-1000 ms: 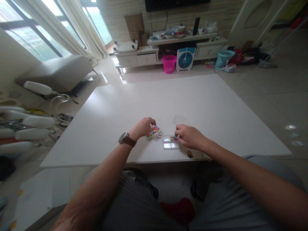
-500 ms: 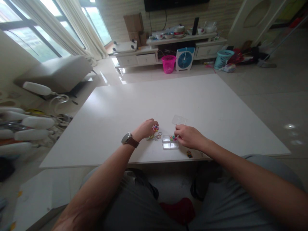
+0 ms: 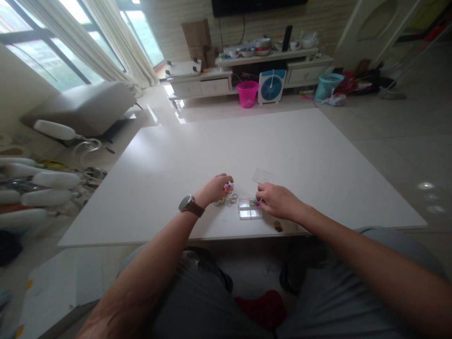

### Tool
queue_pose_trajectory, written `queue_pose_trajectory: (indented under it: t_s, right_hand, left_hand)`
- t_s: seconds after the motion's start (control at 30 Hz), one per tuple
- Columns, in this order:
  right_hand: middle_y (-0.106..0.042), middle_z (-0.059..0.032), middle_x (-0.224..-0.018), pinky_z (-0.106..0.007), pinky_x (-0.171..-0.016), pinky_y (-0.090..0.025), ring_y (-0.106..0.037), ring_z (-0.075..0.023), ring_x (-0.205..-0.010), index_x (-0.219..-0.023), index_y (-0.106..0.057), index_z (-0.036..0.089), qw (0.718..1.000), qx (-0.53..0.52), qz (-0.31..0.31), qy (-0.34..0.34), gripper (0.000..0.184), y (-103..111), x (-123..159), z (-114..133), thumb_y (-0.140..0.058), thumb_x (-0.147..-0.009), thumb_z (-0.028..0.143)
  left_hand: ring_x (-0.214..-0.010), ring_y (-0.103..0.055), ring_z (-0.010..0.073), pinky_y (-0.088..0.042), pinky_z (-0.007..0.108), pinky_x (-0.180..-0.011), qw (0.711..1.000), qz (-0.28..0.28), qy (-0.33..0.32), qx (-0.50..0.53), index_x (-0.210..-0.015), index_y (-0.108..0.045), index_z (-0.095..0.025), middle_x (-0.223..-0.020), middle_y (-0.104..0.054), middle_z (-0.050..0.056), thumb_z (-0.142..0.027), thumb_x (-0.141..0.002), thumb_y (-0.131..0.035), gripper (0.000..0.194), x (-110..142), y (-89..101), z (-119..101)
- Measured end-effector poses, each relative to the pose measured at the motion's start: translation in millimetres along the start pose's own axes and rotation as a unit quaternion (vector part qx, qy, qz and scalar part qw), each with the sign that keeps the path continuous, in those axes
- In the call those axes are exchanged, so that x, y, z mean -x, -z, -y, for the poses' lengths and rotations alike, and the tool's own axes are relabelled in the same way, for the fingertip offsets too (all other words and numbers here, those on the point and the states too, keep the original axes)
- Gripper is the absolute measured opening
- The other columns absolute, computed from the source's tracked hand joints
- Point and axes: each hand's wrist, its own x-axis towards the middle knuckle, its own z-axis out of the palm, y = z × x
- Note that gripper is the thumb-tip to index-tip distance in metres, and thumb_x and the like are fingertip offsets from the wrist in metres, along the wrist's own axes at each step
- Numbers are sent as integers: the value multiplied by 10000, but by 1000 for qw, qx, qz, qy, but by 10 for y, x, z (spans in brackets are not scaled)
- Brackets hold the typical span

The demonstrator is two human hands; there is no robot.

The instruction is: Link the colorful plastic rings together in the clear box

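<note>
My left hand (image 3: 215,187), with a watch (image 3: 186,203) on its wrist, hovers at a small pile of colourful pieces (image 3: 229,189). Its fingers are apart over them, and I see nothing held. Several thin pale rings (image 3: 230,201) lie just below the pile. To their right sits a clear divided box (image 3: 250,213); small bright pieces (image 3: 253,203) fill part of its upper right compartment. My right hand (image 3: 277,199) is closed at the box's right edge, fingertips by that compartment. Whatever its fingers pinch is hidden. Behind it lies a clear lid (image 3: 263,176).
A small yellow-and-dark figure (image 3: 278,226) lies near the front edge of the white table (image 3: 275,141). Beyond the table are a pink basket (image 3: 247,94), a blue fan (image 3: 271,86) and a low cabinet (image 3: 215,86). White lamp arms (image 3: 56,179) stand to the left.
The fingers of my left hand have shifted slightly above the colourful pieces. My right hand stays at the box, and the box and lid keep their places.
</note>
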Motion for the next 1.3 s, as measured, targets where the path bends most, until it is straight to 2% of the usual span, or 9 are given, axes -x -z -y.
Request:
queue_pose_trajectory:
  t_s: [0.77,1.3]
  right_hand:
    - [-616,-62,-931,-272,-651,-352,-570,-168,-840,-811,-655,175,1000,0,3,-3,160,-3,-12,-1,-524,-897,209]
    - [-617,-59,-930,-273,-656,-358,-568,-169,-843,-810,-655,179,1000,-2,2,-4,175,-3,-15,1,-514,-905,220]
  left_hand:
    - [-772,-619,135,-512,249,-737,1000,-18,-18,-7,-1084,-648,-181,-1002,-631,61,-81,-760,-587,345,-7,-39,9]
    - [-792,-632,140,-521,260,-765,1000,-15,3,-16,-1112,-644,-187,-1063,-624,68,-71,-745,-600,388,-1,-36,-68]
